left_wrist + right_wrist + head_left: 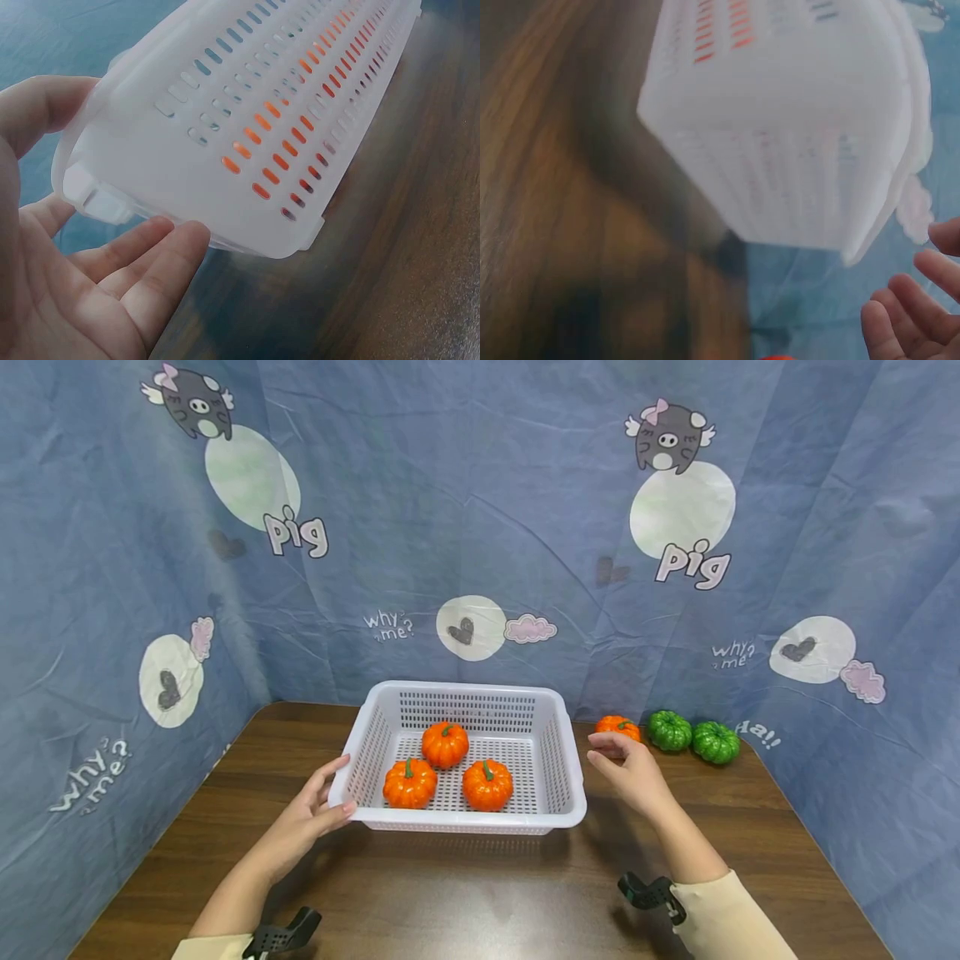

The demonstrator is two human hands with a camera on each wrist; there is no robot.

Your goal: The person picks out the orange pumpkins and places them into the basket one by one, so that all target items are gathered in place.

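Note:
A white perforated plastic basket holds three small orange pumpkins, one at the back, one at front left and one at front right. At its left end my left hand grips the rim, thumb on the rim and fingers against the side wall, as the left wrist view shows on the basket. My right hand is right of the basket, holding nothing, its fingers loosely bent. Just behind it lies another orange pumpkin, partly hidden by the hand.
Two green pumpkins, one nearer and one farther right, lie at the back right of the brown wooden table. A blue printed cloth hangs behind and along both sides. Each wrist carries a black mount.

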